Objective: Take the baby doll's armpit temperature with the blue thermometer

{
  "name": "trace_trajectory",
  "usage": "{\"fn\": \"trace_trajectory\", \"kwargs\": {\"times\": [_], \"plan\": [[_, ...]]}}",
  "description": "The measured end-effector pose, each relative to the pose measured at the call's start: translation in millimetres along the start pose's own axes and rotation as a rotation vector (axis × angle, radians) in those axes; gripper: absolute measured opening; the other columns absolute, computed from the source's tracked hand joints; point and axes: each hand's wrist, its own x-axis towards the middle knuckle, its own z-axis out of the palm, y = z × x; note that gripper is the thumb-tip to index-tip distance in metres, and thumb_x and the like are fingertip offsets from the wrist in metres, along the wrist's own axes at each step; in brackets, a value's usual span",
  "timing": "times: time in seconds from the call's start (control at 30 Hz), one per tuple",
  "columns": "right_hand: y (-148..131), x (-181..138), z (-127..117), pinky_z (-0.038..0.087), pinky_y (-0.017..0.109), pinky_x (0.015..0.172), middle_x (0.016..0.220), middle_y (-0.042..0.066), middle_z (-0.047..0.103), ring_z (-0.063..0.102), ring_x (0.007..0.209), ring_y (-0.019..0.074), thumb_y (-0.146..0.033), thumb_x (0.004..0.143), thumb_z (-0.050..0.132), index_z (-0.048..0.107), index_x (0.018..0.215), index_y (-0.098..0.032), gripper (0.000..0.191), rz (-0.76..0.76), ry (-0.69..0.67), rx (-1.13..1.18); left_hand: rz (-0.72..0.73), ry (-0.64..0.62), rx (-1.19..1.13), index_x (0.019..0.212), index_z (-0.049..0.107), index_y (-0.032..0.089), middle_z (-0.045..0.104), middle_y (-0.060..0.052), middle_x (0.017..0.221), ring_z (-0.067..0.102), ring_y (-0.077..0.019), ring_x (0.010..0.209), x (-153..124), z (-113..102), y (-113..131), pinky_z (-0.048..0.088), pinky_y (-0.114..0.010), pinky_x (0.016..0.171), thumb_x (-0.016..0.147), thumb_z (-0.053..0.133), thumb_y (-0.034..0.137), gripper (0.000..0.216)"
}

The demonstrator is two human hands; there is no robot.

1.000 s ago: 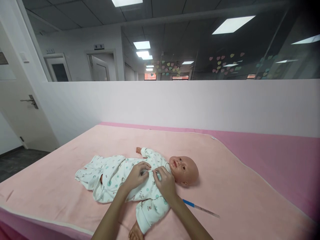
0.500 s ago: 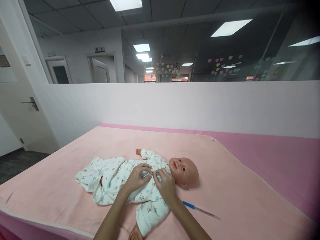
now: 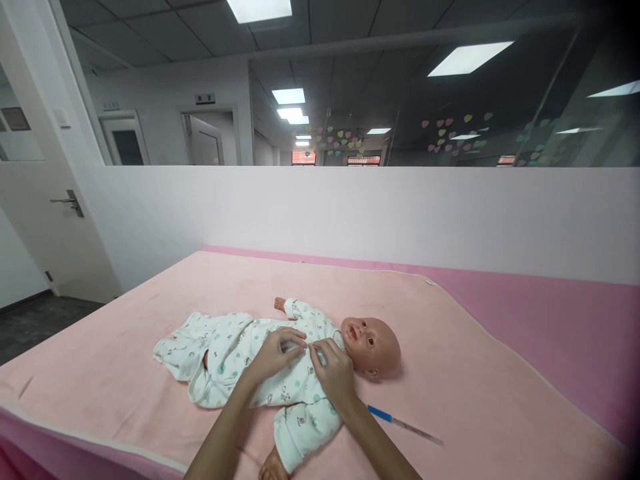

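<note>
Baby doll (image 3: 293, 385) lies nine-to-three o'clock beneath left hand (image 3: 276, 353) and right hand (image 3: 334, 375) — head (image 3: 377, 348) at three, right nearer; hands almost meeting — can't tell if gripping.

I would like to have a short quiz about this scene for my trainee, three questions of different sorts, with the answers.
1. True or false: the doll lies face up on the peach blanket.
2. Which is nearer to the doll's head? A) left hand B) right hand
3. Fill in: the thin stick beside the right forearm has one ____ end.

Key: 1. True. 2. B. 3. Blue.
</note>
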Motion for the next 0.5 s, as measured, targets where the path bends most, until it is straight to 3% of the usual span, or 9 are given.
{"fn": "trace_trajectory", "kwargs": {"times": [0.1,0.4,0.5], "plan": [[1.4,-0.6,0.9,0.037,0.023,0.057,0.067,0.002,0.057,0.052,0.062,0.0120,-0.024,0.086,0.042,0.055,0.071,-0.019,0.021,-0.007,-0.008,-0.005,-0.016,-0.002,-0.017,0.081,0.069,0.022,0.063,-0.005,0.102,0.055,-0.0190,0.100,0.1,-1.2,0.1,0.047,-0.030,0.081,0.077,0.056,0.032,0.017],[1.4,-1.7,1.4,0.036,0.022,0.057,0.068,0.001,0.058,0.053,0.063,0.0119,-0.025,0.086,0.043,0.057,0.072,-0.019,0.020,0.025,-0.024,0.019,0.027,-0.016,0.084,0.079,0.070,0.024,0.063,-0.003,0.106,0.051,-0.0198,0.106,2.1,0.7,-0.2,0.039,-0.035,0.095,0.070,0.062,0.023,0.012],[0.5,-1.3,1.4,0.037,0.022,0.057,0.068,0.002,0.058,0.053,0.063,0.0117,-0.025,0.086,0.043,0.057,0.073,-0.019,0.020,0.024,-0.006,0.023,0.022,-0.055,0.037,0.088,0.068,0.023,0.061,-0.004,0.110,0.051,-0.0198,0.108,0.6,-5.1,1.0,0.039,-0.035,0.096,0.068,0.064,0.022,0.020]]}}
